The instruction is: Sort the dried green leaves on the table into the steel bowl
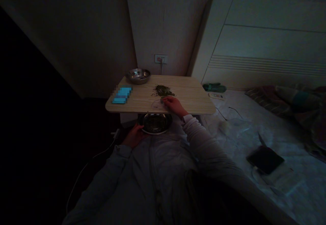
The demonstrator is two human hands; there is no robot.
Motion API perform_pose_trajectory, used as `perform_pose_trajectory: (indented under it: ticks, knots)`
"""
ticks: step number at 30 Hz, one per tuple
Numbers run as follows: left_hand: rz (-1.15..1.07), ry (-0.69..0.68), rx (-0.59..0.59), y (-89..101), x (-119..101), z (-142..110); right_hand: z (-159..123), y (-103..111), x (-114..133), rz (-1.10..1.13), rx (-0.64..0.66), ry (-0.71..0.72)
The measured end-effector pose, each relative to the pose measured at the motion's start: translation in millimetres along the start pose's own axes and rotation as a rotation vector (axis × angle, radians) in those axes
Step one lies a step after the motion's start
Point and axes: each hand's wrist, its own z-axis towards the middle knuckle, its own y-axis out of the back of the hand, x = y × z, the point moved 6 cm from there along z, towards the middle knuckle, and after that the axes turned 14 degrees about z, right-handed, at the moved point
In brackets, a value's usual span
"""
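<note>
My left hand [134, 135] grips the left rim of a shiny metal bowl [155, 123], which sits at my lap just below the table's front edge. Over the tabletop, my right hand [174, 105] is closed in a pinch, its fingertips beside a few small green grains. What lies between those fingers is too small and dark to make out. A thin clear plastic piece [157, 105] with a small printed mark lies flat by the fingertips. Behind the hand, a loose pile of small green grains [163, 90] spreads on the wooden table [188, 87].
A second metal bowl [138, 76] stands at the table's back left, and a lit phone [122, 95] lies before it. On the bed at right are a green bottle [215, 87], a remote [216, 96] and a dark device [265, 159]. A white cable [93, 157] runs down at left.
</note>
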Motion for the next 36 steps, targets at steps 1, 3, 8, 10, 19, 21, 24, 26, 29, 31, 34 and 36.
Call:
perform_pose_trajectory:
  ticks: [1,3,8,10,19,21,24,26,29,31,34,36]
  knots:
    - [0.004,0.0,0.0,0.2,0.0,-0.1,-0.7,-1.1,1.4,0.004,0.014,0.003]
    - [0.013,-0.005,0.008,0.1,-0.4,-0.7,-1.9,-3.1,3.1,0.013,0.036,-0.003]
    - [0.011,-0.004,-0.005,-0.7,-2.0,-3.2,-0.3,0.1,-0.6,0.073,-0.014,-0.015]
    - [0.007,0.002,-0.01,-1.4,-2.3,-3.8,2.4,3.3,-3.2,0.094,-0.055,0.008]
    - [0.023,-0.004,0.001,-0.8,-1.2,-3.1,4.9,3.4,-4.8,0.057,-0.066,0.014]
    - [0.021,-0.01,0.006,-0.2,-1.0,-2.3,3.5,3.3,-2.4,0.048,-0.057,0.01]
    - [0.013,-0.003,0.006,0.6,-0.2,-1.4,1.7,3.0,-0.6,0.04,-0.053,-0.022]
    - [0.011,0.001,0.011,0.6,0.4,-0.9,1.1,3.0,-0.3,0.047,-0.062,-0.04]
    - [0.008,-0.01,0.019,0.4,0.1,-0.2,1.8,3.1,-1.1,0.047,-0.075,-0.039]
    - [0.008,-0.014,0.019,0.8,0.1,0.4,3.1,3.5,-2.7,0.038,-0.077,-0.023]
    - [0.006,-0.01,0.025,1.5,0.9,1.5,5.6,3.3,-6.6,0.043,-0.053,-0.001]
    - [0.001,-0.01,0.021,2.3,1.3,2.1,7.0,3.1,-9.5,0.054,-0.038,0.005]
